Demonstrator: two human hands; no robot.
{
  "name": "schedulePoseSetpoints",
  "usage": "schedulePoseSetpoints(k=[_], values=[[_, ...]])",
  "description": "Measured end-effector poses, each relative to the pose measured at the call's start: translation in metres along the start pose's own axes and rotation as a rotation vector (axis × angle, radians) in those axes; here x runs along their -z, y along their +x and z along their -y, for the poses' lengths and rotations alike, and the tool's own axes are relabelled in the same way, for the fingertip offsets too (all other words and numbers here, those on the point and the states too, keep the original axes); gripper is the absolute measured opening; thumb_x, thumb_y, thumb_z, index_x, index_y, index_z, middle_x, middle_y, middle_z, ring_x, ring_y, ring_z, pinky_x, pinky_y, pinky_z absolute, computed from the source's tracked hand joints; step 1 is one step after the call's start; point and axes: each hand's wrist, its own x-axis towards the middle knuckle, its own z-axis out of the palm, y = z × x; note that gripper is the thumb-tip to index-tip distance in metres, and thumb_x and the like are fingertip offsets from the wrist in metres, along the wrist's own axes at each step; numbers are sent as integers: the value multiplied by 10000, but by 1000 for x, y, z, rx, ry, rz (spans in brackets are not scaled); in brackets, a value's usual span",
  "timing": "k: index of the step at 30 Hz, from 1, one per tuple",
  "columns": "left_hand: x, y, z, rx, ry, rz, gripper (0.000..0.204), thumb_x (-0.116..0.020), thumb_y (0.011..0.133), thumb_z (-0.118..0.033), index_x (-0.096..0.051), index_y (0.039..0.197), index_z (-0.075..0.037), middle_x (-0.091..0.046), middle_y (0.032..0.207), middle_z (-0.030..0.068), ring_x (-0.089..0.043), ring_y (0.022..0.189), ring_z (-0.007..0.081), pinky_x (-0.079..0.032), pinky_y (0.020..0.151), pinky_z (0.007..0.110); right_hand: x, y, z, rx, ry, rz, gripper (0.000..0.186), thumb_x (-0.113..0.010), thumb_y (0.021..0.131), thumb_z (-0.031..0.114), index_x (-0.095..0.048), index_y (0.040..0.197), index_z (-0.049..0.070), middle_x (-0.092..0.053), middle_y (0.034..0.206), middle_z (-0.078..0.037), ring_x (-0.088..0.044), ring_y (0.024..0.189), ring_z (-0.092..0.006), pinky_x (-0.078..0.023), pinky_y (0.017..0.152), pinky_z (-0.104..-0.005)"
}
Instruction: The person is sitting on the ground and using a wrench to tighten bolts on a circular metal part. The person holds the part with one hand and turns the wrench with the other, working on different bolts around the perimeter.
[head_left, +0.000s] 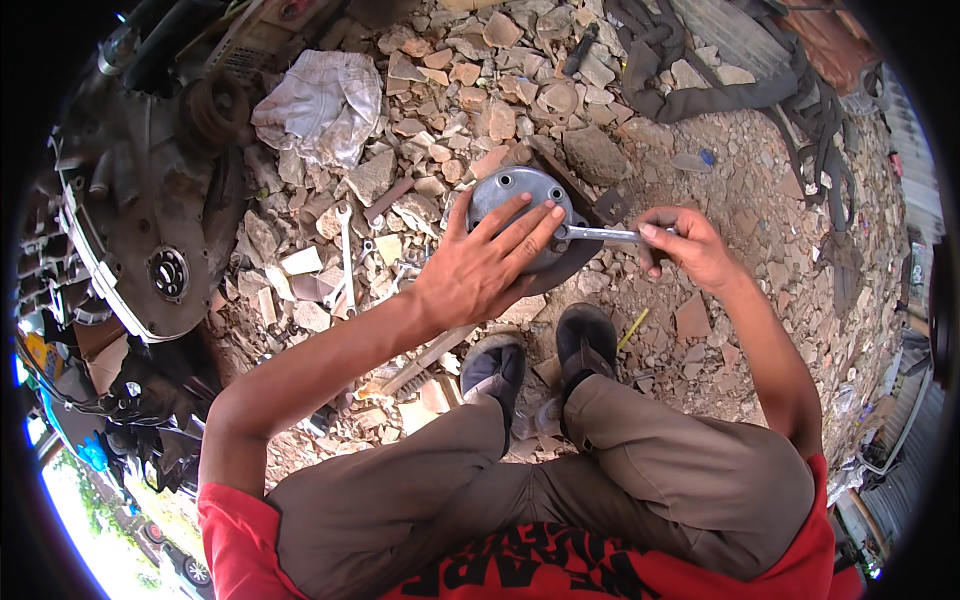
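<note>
A round grey metal part with bolt holes around its rim sits on the rubble in front of my feet. My left hand lies across it, fingers spread and pressing on its face. In my right hand is a wrench, pinched near its outer end between thumb and fingers. The wrench's other end meets the right edge of the metal part, close to my left fingertips. Whether it sits on a bolt there is hidden. Part of the metal piece's lower side is covered by my left hand.
Loose wrenches lie on the broken stones left of my hands. A large dark engine casing stands at the left. Beyond it is a crumpled whitish sack. Dark cloth strips lie at the far right. My shoes are close below the part.
</note>
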Motion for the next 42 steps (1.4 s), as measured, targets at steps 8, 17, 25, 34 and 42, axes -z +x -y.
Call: schedulePoseSetpoints(k=[8, 17, 25, 34, 42], values=[[-10, -5, 12, -114, 43, -83, 801, -675, 889, -398, -306, 1565, -181, -398, 1559, 29, -371, 1434, 255, -173, 1174, 654, -31, -34, -17, -144, 4, 124, 257, -536, 1052, 186, -617, 1156, -35, -742, 952, -135, -680, 772, -143, -541, 725, -290], [-8, -5, 10, -105, 32, -82, 789, -681, 876, -383, -334, 1549, -161, -407, 1551, 23, -389, 1415, 256, -181, 1159, 662, -80, -41, -29, -170, 221, 281, 223, -545, 1055, 187, -559, 1139, -20, -729, 953, -134, -678, 881, -135, -526, 789, -275], [-8, -5, 11, -100, 17, -95, 793, -709, 849, -395, -368, 1533, -184, -397, 1559, 21, -378, 1425, 252, -196, 1165, 646, -94, -27, -30, -184, 171, 306, 229, -581, 1038, 171, -529, 1129, -33, -710, 878, -90, -681, 762, -129, -532, 702, -274], [-7, -5, 10, -105, 47, -82, 743, -679, 877, -418, -369, 1540, -296, -408, 1538, 26, -389, 1407, 264, -231, 1133, 673, -115, -10, -33, -170, 123, 318, 295, -629, 1015, 232, -548, 1144, -21, -698, 845, -75, -680, 664, -133, -520, 594, -275], [-3, -3, 7, -92, 101, -22, 734, -701, 872, -458, -381, 1528, -380, -371, 1576, 13, -362, 1442, 269, -201, 1173, 662, -110, 1, -55, -244, 193, 337, 260, -608, 1023, 202, -651, 1117, -37, -710, 905, -64, -676, 767, -135, -544, 640, -280]])
